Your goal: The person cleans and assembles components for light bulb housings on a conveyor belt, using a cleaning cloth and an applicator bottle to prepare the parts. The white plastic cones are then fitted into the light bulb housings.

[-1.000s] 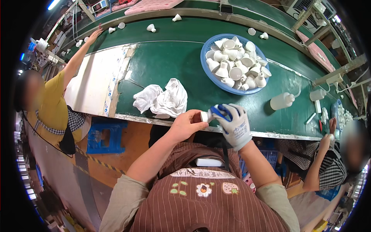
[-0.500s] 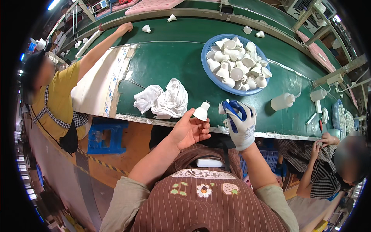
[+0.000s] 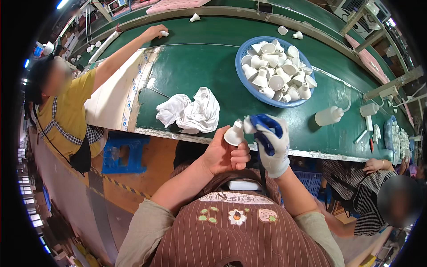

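My bare left hand [image 3: 221, 155] is closed around a white cone-shaped spotlight bulb [image 3: 234, 134], its wide end down and narrow base up. Beside it, my right hand [image 3: 275, 147], in a white glove with blue-coated fingers, grips a small white piece [image 3: 249, 125] that looks like another bulb's base; the glove hides the rest. The two held parts are close together; whether they touch, I cannot tell. Crumpled white cloth [image 3: 195, 112] lies on the green bench just beyond my left hand. Farther off to the right, a blue basin [image 3: 291, 105] is heaped with similar white bulbs [image 3: 275, 71].
A white squeeze bottle [image 3: 329, 116] stands right of the basin. Loose bulbs [image 3: 195, 18] lie along the green belt [image 3: 213, 33]. On the left, a co-worker's hand [image 3: 155, 32] reaches over it; another person [image 3: 371, 196] sits at right. A blue stool [image 3: 122, 153] stands at lower left.
My right hand has moved left with the small white piece, up to the bulb in my left hand. My left fingers have curled in more. The left co-worker's hand now holds a bulb.
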A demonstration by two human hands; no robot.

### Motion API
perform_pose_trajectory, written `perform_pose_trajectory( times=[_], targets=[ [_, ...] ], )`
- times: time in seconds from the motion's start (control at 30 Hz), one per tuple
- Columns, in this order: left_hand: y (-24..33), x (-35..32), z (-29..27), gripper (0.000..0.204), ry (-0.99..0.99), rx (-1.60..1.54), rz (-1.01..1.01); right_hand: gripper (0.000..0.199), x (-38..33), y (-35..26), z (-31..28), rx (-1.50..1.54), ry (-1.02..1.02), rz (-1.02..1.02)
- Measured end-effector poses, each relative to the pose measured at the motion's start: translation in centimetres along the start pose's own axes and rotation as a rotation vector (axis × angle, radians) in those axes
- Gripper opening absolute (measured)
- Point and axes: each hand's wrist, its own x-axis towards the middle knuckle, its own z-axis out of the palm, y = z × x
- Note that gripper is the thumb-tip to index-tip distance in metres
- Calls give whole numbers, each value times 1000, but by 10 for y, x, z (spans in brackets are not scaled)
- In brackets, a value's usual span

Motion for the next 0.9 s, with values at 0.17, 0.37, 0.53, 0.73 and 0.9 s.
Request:
perform_pose_trajectory(
  times=[0.17, 0.37, 0.53, 0.73, 0.9],
  targets=[
    [-1, -2, 0, 64, -88, 6, -32, 50, 9, 4, 0, 96, -110, 71],
    [-2, 0, 1, 67, -74, 70, -74, 47, 28, -6, -13, 269, -223, 29],
    [-1, -10, 15, 66, -45, 203, -28, 46, 40, 27, -29, -78, -200, 0],
    [17, -28, 6, 61, 113, 131, 158, 40, 62, 78, -46, -574, -368, 144],
    [33, -64, -3, 60, 190, 75, 340, 46, 73, 63, -42, -629, -462, 174]
  ],
)
